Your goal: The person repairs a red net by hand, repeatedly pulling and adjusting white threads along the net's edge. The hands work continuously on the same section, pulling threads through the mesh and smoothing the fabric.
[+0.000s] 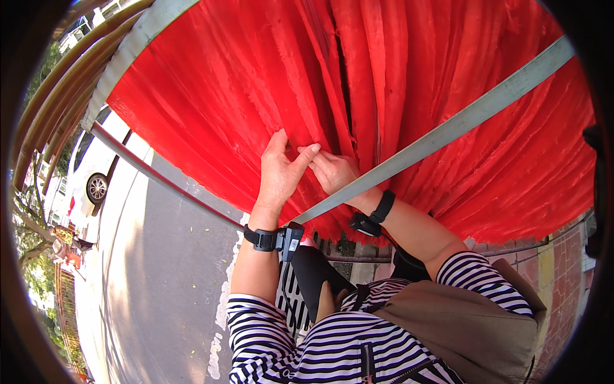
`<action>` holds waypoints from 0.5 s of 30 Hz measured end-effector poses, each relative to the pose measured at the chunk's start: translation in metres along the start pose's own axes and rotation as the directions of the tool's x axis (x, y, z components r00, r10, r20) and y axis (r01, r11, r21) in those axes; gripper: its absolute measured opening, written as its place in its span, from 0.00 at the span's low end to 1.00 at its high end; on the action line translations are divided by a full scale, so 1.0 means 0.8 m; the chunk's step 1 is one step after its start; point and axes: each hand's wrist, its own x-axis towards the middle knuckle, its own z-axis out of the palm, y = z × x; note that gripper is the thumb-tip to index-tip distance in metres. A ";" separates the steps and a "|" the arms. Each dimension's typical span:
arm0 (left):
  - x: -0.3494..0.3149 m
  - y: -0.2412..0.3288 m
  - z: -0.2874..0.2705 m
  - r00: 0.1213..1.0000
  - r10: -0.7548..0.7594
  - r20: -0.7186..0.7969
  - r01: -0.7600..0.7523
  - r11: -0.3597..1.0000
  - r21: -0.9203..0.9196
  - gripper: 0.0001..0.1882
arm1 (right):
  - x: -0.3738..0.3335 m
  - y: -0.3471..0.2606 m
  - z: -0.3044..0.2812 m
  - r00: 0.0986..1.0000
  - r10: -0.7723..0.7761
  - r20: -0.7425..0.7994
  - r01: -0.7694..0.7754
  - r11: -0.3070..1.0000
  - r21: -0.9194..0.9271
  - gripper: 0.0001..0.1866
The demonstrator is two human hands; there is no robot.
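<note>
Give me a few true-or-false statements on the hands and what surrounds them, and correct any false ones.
1. The left hand and right hand are close together in front of the red folded material. True.
2. The grey metal bar passes behind the right forearm, as the camera sees it. False: it crosses in front, near the wrist.
3. Each wrist wears a black wristband. True.
4. The white car is at the picture's right. False: it is at the left.
5. The striped sleeves reach the wrists. False: they end near the elbows, leaving the forearms mostly bare.
</note>
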 end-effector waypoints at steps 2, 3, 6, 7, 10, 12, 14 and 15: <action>0.005 -0.005 0.004 0.997 -0.034 -0.065 0.032 0.999 -0.033 0.12 | -0.005 -0.003 -0.003 0.998 -0.019 -0.051 0.021 0.999 0.043 0.14; 0.006 -0.007 0.002 0.994 -0.076 -0.079 0.071 0.996 -0.059 0.10 | -0.008 -0.004 -0.007 0.992 0.004 -0.124 -0.001 1.000 0.026 0.12; 0.006 -0.014 -0.002 0.986 -0.128 -0.108 0.125 0.992 -0.032 0.10 | -0.010 -0.001 -0.013 0.958 0.218 -0.186 -0.213 0.976 0.044 0.18; 0.006 -0.016 -0.002 0.986 -0.140 -0.087 0.140 0.990 -0.010 0.10 | -0.010 0.001 -0.013 0.955 0.215 -0.205 -0.219 0.976 0.005 0.22; 0.005 -0.018 0.002 0.983 -0.183 -0.022 0.183 0.983 -0.025 0.11 | -0.011 0.002 -0.004 0.934 0.300 -0.192 -0.301 0.953 0.024 0.25; 0.004 -0.019 0.005 0.985 -0.173 0.011 0.173 0.982 -0.069 0.12 | -0.012 0.004 0.003 0.946 0.252 -0.202 -0.252 0.967 0.026 0.21; 0.003 -0.020 0.008 0.992 -0.126 0.023 0.128 0.984 -0.125 0.13 | -0.012 0.008 0.006 0.953 0.235 -0.191 -0.236 0.972 0.016 0.17; 0.004 -0.021 0.006 0.989 -0.146 0.011 0.146 0.985 -0.092 0.13 | -0.011 0.013 0.005 0.956 0.232 -0.179 -0.236 0.972 0.001 0.15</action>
